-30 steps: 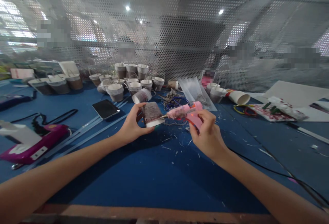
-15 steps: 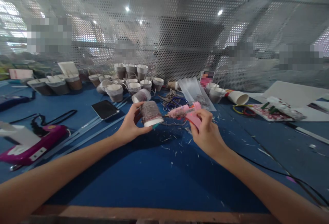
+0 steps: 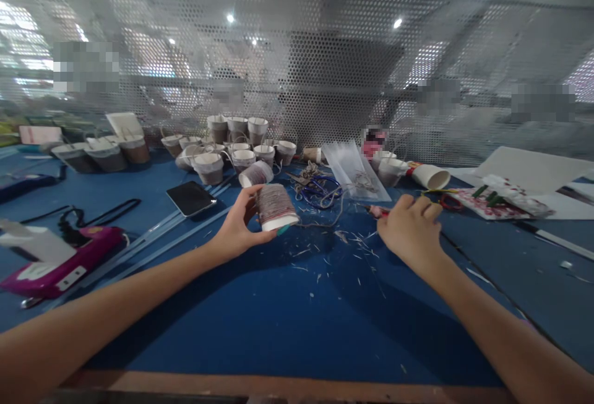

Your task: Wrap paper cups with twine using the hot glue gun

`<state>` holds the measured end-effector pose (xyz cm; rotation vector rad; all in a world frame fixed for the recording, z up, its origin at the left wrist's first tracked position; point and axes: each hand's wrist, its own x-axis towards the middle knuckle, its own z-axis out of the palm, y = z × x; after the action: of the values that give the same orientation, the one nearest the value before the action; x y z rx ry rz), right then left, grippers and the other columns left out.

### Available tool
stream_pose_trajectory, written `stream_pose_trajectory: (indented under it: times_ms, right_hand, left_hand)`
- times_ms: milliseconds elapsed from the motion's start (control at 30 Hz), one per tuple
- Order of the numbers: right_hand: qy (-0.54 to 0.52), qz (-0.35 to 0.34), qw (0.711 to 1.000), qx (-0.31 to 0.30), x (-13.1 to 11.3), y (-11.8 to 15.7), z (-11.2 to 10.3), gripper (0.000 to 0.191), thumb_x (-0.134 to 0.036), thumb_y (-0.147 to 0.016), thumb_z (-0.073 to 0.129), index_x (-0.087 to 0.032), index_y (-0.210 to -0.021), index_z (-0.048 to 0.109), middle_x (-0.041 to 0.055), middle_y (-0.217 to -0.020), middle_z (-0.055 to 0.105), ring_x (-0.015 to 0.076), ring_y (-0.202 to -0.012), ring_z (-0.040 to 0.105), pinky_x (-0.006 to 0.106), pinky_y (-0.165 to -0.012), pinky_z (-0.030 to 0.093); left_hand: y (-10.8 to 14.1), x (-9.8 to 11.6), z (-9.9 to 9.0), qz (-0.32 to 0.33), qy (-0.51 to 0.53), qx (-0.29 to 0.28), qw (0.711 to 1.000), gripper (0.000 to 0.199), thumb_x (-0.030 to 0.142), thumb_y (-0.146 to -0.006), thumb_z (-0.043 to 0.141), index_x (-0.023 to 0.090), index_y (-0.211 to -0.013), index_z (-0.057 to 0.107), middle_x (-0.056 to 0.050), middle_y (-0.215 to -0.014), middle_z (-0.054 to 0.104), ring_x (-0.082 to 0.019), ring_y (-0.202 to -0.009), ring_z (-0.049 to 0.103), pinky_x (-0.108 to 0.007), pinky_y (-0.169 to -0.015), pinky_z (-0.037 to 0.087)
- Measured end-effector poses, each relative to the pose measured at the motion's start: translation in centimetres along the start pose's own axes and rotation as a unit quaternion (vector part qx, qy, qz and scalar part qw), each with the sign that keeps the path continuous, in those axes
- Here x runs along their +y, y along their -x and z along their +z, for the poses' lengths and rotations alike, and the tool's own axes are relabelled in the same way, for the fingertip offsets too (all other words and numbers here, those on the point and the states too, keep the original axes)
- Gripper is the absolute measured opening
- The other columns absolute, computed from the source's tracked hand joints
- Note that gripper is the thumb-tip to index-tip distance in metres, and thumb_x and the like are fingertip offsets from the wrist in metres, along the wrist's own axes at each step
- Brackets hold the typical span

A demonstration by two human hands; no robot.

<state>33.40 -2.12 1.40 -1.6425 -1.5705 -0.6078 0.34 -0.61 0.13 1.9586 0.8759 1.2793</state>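
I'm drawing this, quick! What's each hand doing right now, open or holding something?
Left hand: holding the string-wrapped cup.
Right hand: over the pink glue gun, mostly hiding it; whether it's gripping cannot be told.

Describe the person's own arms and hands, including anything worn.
No full glove covers the left hand or right hand. The left forearm and right forearm show no sleeve, watch or bracelet. A teal patch shows beside the left hand; whether it is worn is unclear.
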Motion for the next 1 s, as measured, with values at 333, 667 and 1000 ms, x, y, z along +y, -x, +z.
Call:
stream_pose_trajectory:
  times_ms: [333,667,1000]
  right_hand:
    - [-0.52,-0.144,0.749,-0.384,-8.6,3.1,-4.7,0.023,-0.016,-0.089,0.047,-0.026,-0.111,0.045,0.0061,-0.129,0.052,0.0147,-0.096,0.058,0.038,-0.087,0.051]
    - [-0.484,-0.125,0.748,-0.437,-8.4,2.9,-4.2,0.019,-0.017,-0.087,0.049,-0.026,-0.103,0.044,0.006,-0.123,0.055,0.0143,-0.083,0.055,0.036,-0.077,0.051]
    - [-0.657,0.046,0.615,-0.434,-8.3,2.3,-3.0,0.015,-0.02,-0.081,0.05,-0.023,-0.093,0.043,0.0096,-0.136,0.049,0.0107,-0.068,0.057,0.035,-0.067,0.054]
  left_hand:
    - [0.0,1.1,0.5,0.009,-0.027,-0.021,0.999,0.074,0.026,-0.061,0.078,0.02,-0.124,0.039,-0.013,-0.122,0.055,-0.029,-0.114,0.057,-0.048,-0.101,0.046]
    - [0.1,1.1,0.6,0.027,-0.014,-0.01,0.999,0.073,0.025,-0.06,0.078,0.021,-0.123,0.041,-0.011,-0.118,0.056,-0.027,-0.111,0.058,-0.046,-0.099,0.047]
    - [0.3,0.5,0.3,0.034,0.05,-0.005,0.998,0.071,0.025,-0.063,0.077,0.026,-0.122,0.039,-0.008,-0.117,0.058,-0.025,-0.111,0.059,-0.043,-0.099,0.049]
